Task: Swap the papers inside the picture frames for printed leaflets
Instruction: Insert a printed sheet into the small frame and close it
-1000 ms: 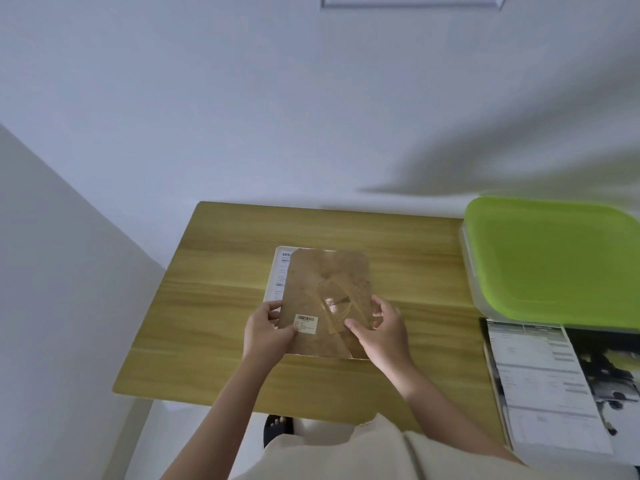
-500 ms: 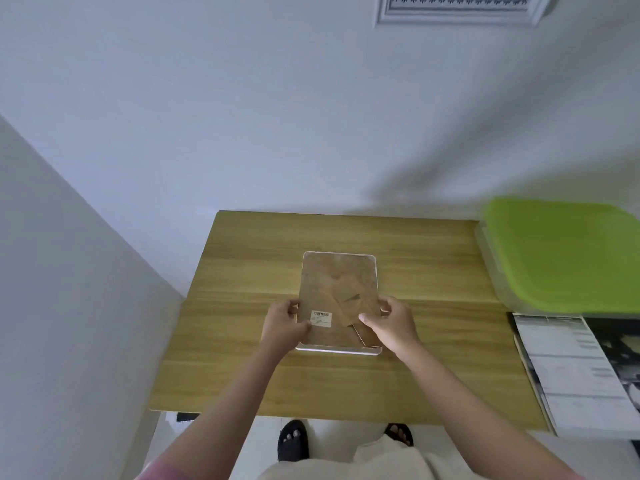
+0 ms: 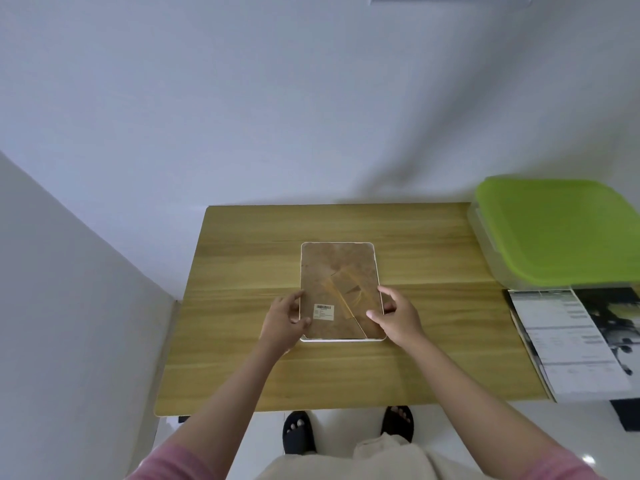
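Now the picture frame (image 3: 341, 289) is lying face down at the centre of the wooden table (image 3: 242, 237), its brown backing board up, a white rim showing round the edge, a barcode sticker (image 3: 323, 311) sitting toward its 7 o'clock corner. The left hand (image 3: 284, 320) is working at the frame's 9 o'clock edge, thumb pressing on the board beside the sticker, fingers curling against the rim. The right hand (image 3: 394, 318) is sitting at the 3 o'clock edge, thumb resting on the board, fingers loosely bent over the rim; whether it is truly gripping, I cannot tell. Off at 3 o'clock on the table, printed leaflets (image 3: 571, 341) are lying in a stack, and just beyond them a clear box with a green lid (image 3: 554, 230) is standing at 2 o'clock.
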`<state>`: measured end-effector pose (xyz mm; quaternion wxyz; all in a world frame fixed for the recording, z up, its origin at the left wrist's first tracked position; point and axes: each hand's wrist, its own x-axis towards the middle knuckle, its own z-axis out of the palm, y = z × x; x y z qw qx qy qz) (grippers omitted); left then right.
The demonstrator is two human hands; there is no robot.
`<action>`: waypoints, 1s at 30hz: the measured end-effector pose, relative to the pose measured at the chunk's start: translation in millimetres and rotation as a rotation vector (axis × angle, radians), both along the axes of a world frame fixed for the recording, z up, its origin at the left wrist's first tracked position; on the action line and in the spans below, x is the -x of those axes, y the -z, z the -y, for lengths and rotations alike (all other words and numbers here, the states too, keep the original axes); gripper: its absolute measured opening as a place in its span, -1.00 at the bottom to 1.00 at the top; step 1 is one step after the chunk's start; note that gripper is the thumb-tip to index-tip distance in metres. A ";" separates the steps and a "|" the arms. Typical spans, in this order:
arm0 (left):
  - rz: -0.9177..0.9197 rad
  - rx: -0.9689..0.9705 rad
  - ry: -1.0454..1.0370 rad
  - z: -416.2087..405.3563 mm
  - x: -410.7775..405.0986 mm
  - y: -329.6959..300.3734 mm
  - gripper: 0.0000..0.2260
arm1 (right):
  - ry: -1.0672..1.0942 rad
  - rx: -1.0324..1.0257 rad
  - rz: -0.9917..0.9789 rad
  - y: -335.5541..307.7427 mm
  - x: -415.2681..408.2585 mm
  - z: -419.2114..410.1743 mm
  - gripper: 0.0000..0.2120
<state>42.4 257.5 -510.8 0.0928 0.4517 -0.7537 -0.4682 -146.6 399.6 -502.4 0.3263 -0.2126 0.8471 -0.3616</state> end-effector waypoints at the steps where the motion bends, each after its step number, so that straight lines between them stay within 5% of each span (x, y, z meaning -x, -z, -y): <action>1: 0.007 0.002 0.026 1.0 -0.1 0.3 -0.50 | -0.009 0.002 -0.005 0.5 0.6 -1.6 -0.47; 17: 0.098 -0.086 0.069 6.2 10.8 1.0 -0.45 | -0.164 -0.142 0.004 -2.5 5.2 5.4 -0.29; 22: -0.064 -0.364 -0.041 4.1 5.7 -9.5 -0.45 | -0.040 -0.070 0.074 -7.3 -5.6 1.9 -0.33; 30: -0.338 -0.514 -0.046 -2.3 -4.1 -50.1 -0.49 | 0.070 0.146 0.075 -29.9 -3.8 -4.6 -0.50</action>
